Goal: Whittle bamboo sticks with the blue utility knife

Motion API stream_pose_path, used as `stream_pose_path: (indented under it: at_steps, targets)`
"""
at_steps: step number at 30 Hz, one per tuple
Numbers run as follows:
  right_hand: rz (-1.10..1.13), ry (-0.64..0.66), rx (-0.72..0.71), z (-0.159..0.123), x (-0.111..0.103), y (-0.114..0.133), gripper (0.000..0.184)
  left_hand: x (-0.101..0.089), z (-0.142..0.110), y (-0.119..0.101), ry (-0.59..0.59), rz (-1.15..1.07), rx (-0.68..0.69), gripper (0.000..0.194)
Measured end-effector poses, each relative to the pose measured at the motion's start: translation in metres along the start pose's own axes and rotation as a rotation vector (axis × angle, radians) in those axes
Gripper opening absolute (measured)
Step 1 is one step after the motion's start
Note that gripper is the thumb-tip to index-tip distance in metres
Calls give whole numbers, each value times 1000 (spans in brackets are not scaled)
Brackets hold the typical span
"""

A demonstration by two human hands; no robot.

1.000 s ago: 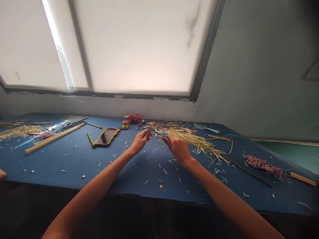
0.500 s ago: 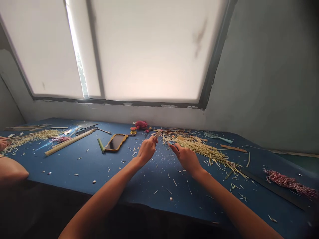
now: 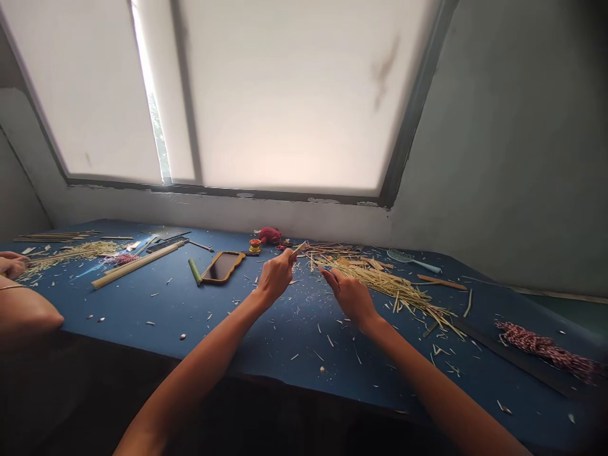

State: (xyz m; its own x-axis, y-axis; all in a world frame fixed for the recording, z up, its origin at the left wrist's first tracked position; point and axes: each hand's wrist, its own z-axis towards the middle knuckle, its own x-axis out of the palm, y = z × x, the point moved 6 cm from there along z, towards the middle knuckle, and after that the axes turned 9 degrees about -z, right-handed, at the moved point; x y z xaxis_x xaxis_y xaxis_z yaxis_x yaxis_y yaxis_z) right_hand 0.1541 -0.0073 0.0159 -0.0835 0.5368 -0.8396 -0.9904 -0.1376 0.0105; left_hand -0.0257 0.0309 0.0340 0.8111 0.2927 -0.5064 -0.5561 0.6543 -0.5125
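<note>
Near the middle of the table, my left hand (image 3: 275, 277) is closed around a short pale strip of bamboo (image 3: 299, 248), which sticks out above the fingers and slants up to the right. To its right, my right hand (image 3: 354, 299) is wrapped around a small knife (image 3: 323, 267). Most of this tool is hidden in the fist; only its narrow end shows, pointing left toward the strip. A small gap separates the two hands. Just beyond my right hand lies a loose pile of thin bamboo slivers (image 3: 394, 288).
Shavings litter the blue table (image 3: 266, 348). Left are a framed mirror (image 3: 223, 267), a green bamboo piece (image 3: 194, 272) and a long bamboo pole (image 3: 140, 265). Right are a hairbrush (image 3: 413, 259) and red-white cord (image 3: 541, 345). Another person's hand (image 3: 13, 265) is at the far left.
The strip in my left hand has turned, showing a narrower side and leaning further right. Both hands remain closed and close together. The whole view has shifted slightly.
</note>
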Motion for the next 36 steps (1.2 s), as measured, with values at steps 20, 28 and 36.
stream_pose_path:
  at_steps: [20, 28, 36]
  targets:
    - [13, -50, 21, -5, 1, -4, 55, 17, -1, 5, 92, -465, -77, 36]
    - [11, -42, 20, -6, 2, -5, 56, 19, -2, 4, 113, -501, -73, 38]
    - [-19, -29, 23, -6, 1, -3, 59, 13, -1, 0, 90, -292, -10, 33]
